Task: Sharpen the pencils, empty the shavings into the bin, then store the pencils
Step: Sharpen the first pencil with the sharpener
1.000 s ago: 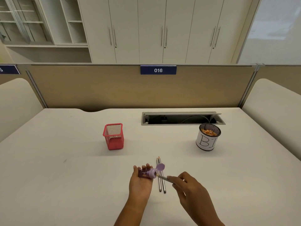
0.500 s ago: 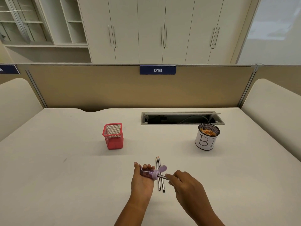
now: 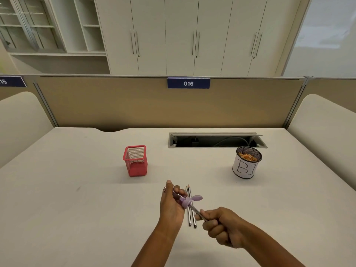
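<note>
My left hand [image 3: 172,206] grips a small purple sharpener [image 3: 185,201] whose round lid [image 3: 197,198] hangs open to the right. A grey pencil [image 3: 197,211] is pushed into the sharpener, and my right hand [image 3: 221,226] holds its rear end in closed fingers. Two more grey pencils [image 3: 190,216] lie side by side on the desk just under and between my hands, tips pointing away. A red mesh pencil holder [image 3: 136,160] stands at the middle left. A round cup with a "BI" label, the bin [image 3: 246,163], holds orange shavings at the right.
An open cable slot [image 3: 215,140] is cut into the white desk [image 3: 77,199] behind the bin. A tan partition [image 3: 134,105] with the sign "016" closes the far edge. Padded side panels rise at the left and right.
My right hand has drawn back toward me and turned with the pencil; the sharpener in my left hand has tilted, its body angling away to the left.
</note>
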`<move>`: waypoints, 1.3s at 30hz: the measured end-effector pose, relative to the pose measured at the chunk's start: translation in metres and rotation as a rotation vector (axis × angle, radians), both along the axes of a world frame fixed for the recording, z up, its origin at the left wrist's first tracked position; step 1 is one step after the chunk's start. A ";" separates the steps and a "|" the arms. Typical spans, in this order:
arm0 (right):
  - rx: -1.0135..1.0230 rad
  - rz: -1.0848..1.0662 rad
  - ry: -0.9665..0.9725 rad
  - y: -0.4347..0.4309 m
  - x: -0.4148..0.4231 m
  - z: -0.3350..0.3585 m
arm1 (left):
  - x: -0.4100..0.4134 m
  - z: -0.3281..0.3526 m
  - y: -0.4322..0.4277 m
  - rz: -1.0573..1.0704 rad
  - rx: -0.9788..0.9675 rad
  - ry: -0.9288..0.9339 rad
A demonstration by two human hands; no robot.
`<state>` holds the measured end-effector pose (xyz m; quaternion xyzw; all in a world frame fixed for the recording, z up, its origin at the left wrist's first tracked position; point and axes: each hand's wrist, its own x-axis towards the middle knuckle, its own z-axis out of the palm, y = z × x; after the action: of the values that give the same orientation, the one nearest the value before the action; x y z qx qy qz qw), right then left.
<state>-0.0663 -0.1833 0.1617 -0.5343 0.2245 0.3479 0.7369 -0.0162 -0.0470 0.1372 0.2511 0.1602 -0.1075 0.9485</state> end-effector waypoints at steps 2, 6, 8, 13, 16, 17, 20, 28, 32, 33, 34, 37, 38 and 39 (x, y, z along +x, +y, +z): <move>-0.094 0.036 -0.064 0.003 0.000 -0.001 | 0.000 -0.001 0.002 -0.005 -0.005 0.014; -0.736 0.100 -0.684 0.008 -0.003 -0.016 | -0.003 0.007 0.002 0.088 -0.054 0.098; -1.185 0.209 -1.075 0.004 -0.001 -0.027 | -0.003 0.007 0.003 0.121 -0.090 0.147; -1.633 0.264 -1.415 0.003 0.004 -0.039 | 0.000 0.003 0.000 0.129 -0.139 0.134; -1.646 0.243 -1.416 0.007 0.008 -0.036 | 0.003 0.015 -0.002 0.124 -0.106 0.105; -1.654 0.226 -1.415 0.009 0.010 -0.033 | 0.005 0.017 -0.002 0.126 -0.090 0.098; -1.427 0.186 -1.106 0.017 0.010 -0.018 | 0.008 0.021 -0.002 0.122 -0.059 0.072; -0.120 0.027 -0.103 0.001 0.011 0.005 | 0.004 0.018 -0.002 0.001 -0.040 -0.007; -0.560 0.043 -0.558 0.006 0.008 -0.003 | 0.005 0.018 -0.004 0.016 -0.023 0.039; -0.709 0.045 -0.711 0.006 0.008 -0.009 | 0.006 0.015 -0.003 0.025 -0.050 0.051; -0.923 0.057 -0.896 0.005 0.008 -0.016 | 0.005 0.013 -0.002 0.038 -0.077 0.062; -1.526 0.143 -1.309 -0.001 0.007 -0.027 | 0.003 0.010 -0.004 0.069 -0.119 0.103; -1.622 0.155 -1.382 -0.002 0.007 -0.029 | 0.003 0.010 -0.005 0.070 -0.128 0.105; -1.668 0.159 -1.449 -0.002 0.007 -0.030 | 0.003 0.010 -0.006 0.070 -0.131 0.104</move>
<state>-0.0591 -0.1856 0.1315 -0.9531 -0.1310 -0.2613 0.0785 -0.0136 -0.0534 0.1471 0.1770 0.2108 -0.0974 0.9564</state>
